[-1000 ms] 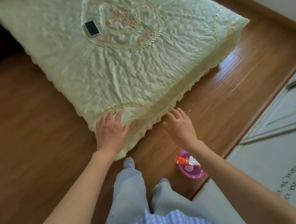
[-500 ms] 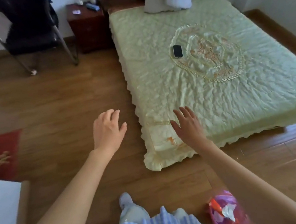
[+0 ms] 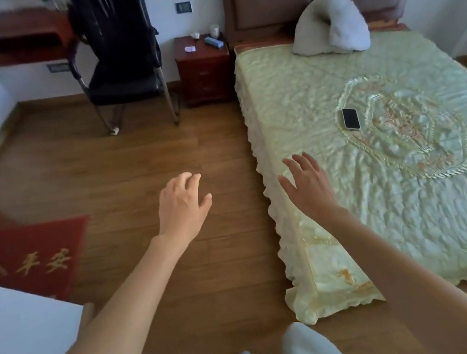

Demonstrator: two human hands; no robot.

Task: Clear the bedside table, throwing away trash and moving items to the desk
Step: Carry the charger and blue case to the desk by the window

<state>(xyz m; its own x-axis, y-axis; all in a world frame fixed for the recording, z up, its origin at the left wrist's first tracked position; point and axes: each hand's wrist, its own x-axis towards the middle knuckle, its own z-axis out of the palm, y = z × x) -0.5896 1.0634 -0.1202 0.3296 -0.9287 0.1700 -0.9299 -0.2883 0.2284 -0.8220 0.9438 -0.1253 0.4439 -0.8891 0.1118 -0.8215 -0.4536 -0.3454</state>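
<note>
The view has been raised from the bed (image 3: 375, 154) foot to the nightstand (image 3: 204, 68), still cluttered; both hands, left (image 3: 183, 206) and right (image 3: 308, 186), are held empty, fingers spread.

One bedside table (image 3: 204, 68) stands just left of the bed (image 3: 375, 154); on its top sit two small white cups (image 3: 214, 30), one blue box (image 3: 213, 42) and one small pale item (image 3: 190, 49). On the bed lie one phone (image 3: 351, 118) and one pillow (image 3: 331, 26). One black chair (image 3: 121, 56) stands left of the table.
</note>
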